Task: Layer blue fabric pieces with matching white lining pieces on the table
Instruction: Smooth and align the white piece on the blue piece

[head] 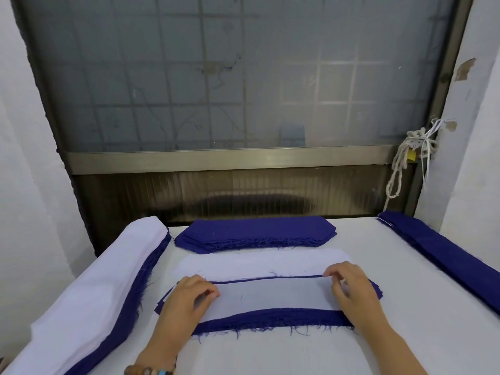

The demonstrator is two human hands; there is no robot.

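At the bottom edge of the frame, a beaded bracelet [150,371] sits on your left wrist. Just above it, your left grip [186,299] lies with its fingers curled down on the left end of the white lining piece [270,295], fingertips pinching the cloth there. Your right grip [351,288] is at the other end, with thumb and forefinger pinching the lining's far right corner.

The lining lies flat on the blue fabric piece [270,319], in the lower middle of the frame on the white counter [405,334]. A broad band of frayed blue shows along its near edge, a thin blue line along its far edge, and blue points stick out at both ends beside your grips.

Just above this pair lies a flat stack of white lining pieces [259,262], touching or nearly touching the blue piece's far edge. Above that, near the counter's far edge, sits a stack of blue pieces [257,231] with frayed near edges.

A long pile with white cloth on top and blue beneath [108,280] runs up the left side of the frame. A long stack of blue strips [446,253] runs along the right side.

A frosted window [243,77] fills the upper part of the frame, and a knotted white cord [405,163] hangs at its right side.
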